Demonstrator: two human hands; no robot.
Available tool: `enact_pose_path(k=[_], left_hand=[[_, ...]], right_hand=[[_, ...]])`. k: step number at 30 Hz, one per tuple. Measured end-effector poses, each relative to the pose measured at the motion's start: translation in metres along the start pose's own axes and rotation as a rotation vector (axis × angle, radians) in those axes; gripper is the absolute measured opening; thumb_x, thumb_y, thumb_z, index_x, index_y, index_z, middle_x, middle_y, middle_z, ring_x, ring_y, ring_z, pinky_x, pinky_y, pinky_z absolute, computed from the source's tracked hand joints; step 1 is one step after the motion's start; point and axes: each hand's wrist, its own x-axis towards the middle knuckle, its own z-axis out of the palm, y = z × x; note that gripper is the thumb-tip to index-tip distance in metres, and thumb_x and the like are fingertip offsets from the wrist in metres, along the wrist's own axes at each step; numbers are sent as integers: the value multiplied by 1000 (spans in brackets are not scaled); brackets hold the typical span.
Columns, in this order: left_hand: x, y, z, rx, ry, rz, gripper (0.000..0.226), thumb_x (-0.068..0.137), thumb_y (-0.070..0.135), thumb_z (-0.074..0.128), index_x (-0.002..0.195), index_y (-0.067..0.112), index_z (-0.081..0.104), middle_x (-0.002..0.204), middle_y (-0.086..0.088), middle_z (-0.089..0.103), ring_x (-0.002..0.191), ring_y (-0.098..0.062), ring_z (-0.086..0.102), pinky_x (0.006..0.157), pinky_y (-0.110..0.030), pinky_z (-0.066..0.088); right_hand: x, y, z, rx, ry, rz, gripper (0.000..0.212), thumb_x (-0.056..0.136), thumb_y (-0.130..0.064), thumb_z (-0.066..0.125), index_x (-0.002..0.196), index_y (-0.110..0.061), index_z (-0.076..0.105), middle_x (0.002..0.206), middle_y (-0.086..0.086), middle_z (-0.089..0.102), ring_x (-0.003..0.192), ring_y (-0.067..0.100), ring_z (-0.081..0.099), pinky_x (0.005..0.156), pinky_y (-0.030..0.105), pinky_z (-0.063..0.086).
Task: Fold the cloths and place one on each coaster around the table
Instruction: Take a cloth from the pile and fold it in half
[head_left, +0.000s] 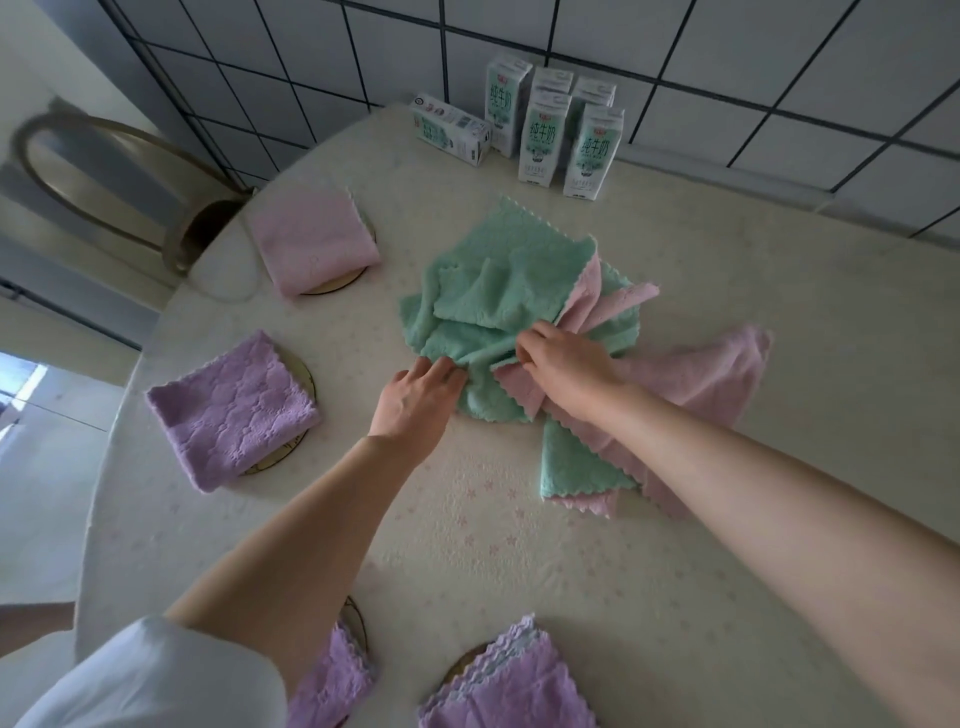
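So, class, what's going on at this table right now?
A person is working through a loose pile of green and pink cloths mid-table. The right hand pinches the edge of a green cloth; the left hand touches the pile beside it. One pink folded cloth and three purple folded cloths already sit on coasters near the table edge.

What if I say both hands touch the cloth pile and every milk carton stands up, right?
Not every one. The head view shows one milk carton lying on its side; the other cartons stand. The left hand and right hand touch the cloth pile.
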Motion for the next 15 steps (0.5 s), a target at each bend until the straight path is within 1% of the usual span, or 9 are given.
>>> enact_pose_path(k=[2,3,5,6,8,10,12,14,15], left_hand=[[1,-1,-1,-10,-21,-20,24,70,0,71,91,11,64,86,-3,60,78,-27,60,56,-35,48],[1,-1,-2,-34,-27,-44,17,75,2,67,90,10,63,87,-4,59,80,-28,58,56,-35,46],[2,-2,-3,-100,-25,-102,5,86,10,57,91,9,60,92,-4,58,88,-28,55,57,-34,43],[2,-2,-4,-133,-20,-121,8,90,14,53,92,9,58,94,-4,58,91,-27,54,57,-34,42],[2,-2,-10,-190,-8,-144,12,93,20,46,94,10,53,95,-5,59,92,-28,53,59,-36,45],[1,-3,-19,-219,-2,-156,13,95,22,41,95,11,46,93,-7,59,86,-29,54,58,-38,45],[2,-6,-28,-251,0,-173,13,96,23,38,96,10,41,91,-10,59,77,-30,54,55,-37,43],[4,-6,-40,-322,0,-196,13,98,21,36,97,9,39,89,-12,58,70,-30,53,55,-38,42],[5,-4,-47,-370,3,-201,11,99,20,36,98,8,38,89,-12,56,68,-30,52,55,-39,42]], right_hand=[[-1,-1,2,-5,-34,-28,27,86,-3,59,105,-18,47,104,-1,55,72,18,58,54,39,53],[-2,-2,2,-5,-46,-27,28,85,-3,59,106,-18,47,105,0,56,73,18,58,53,39,53],[-2,-4,-1,26,-56,3,20,88,-6,56,105,-14,49,104,2,55,73,19,58,57,40,53],[-2,-5,-5,78,-57,29,15,90,-9,54,104,-13,50,104,3,55,76,20,59,62,42,53],[-4,-5,-13,204,-41,91,15,92,-12,52,107,-13,50,103,4,57,79,21,59,70,43,53],[-8,-2,-23,280,-14,145,17,91,-12,55,108,-13,53,103,4,59,83,19,60,76,40,53],[-15,2,-35,317,19,186,19,91,-12,57,109,-11,56,110,5,58,91,19,60,84,34,51],[-23,6,-50,341,80,223,30,90,-8,56,120,-8,54,120,8,56,102,20,58,88,26,44],[-27,8,-58,348,121,245,34,91,-7,55,125,-7,53,123,9,55,105,21,56,88,22,39]])
